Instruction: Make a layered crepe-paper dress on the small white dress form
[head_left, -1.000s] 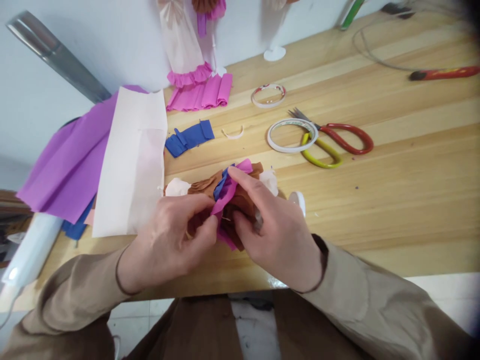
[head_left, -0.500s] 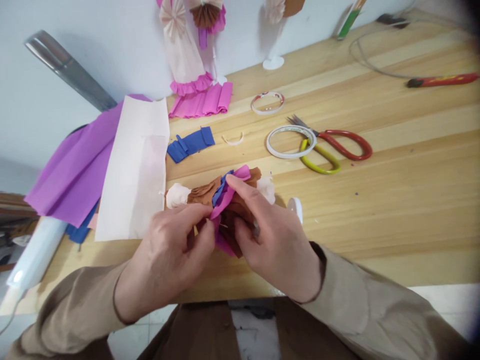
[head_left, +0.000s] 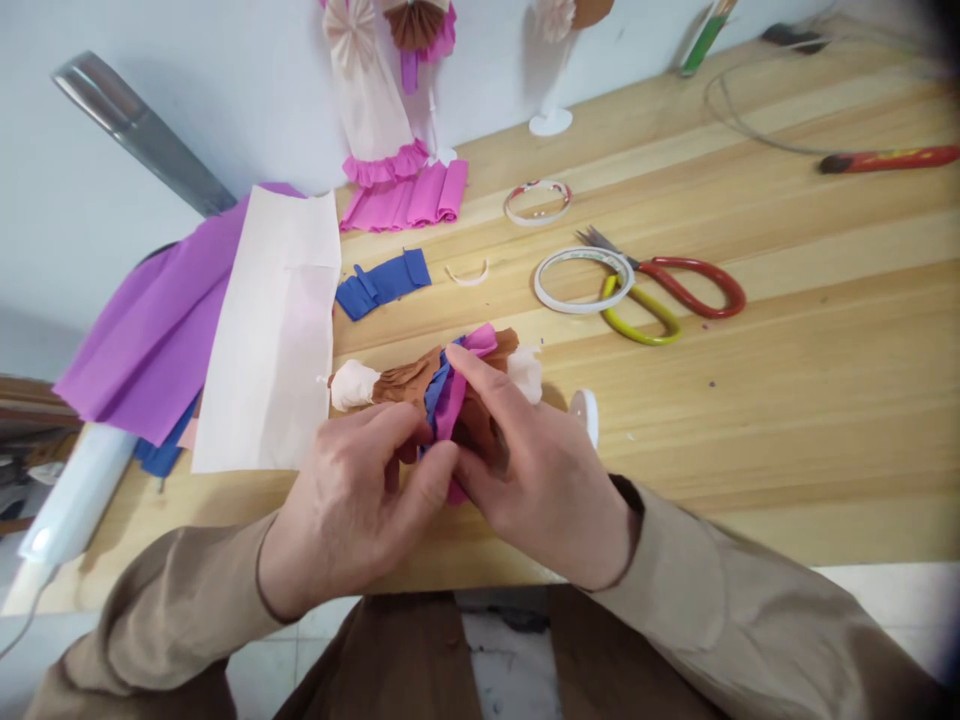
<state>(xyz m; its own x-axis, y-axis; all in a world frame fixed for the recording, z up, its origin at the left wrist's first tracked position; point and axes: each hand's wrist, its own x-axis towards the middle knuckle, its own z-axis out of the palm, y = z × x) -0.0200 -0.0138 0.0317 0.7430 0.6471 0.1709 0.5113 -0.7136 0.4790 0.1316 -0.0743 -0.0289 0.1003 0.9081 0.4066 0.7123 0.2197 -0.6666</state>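
Near the table's front edge lies a crepe-paper doll, its body brown with blue and magenta ruffled strips around it and white wads at both ends. My left hand pinches the lower edge of the magenta strip between thumb and fingers. From the other side my right hand grips the doll, its forefinger pressed along the top of the strips and its thumb beneath. The two thumbs meet at the lower edge. The doll's underside is hidden by the hands. Right of it stands a white round base.
Scissors with red and yellow handles lie beyond, partly under a tape roll. Folded blue crepe, pleated pink crepe, a white sheet and purple crepe lie left. A red-handled tool is far right.
My left hand has moved slightly right, bringing its thumb against my right thumb. The magenta strip's lower end is pulled in closer around the doll, with more blue showing.
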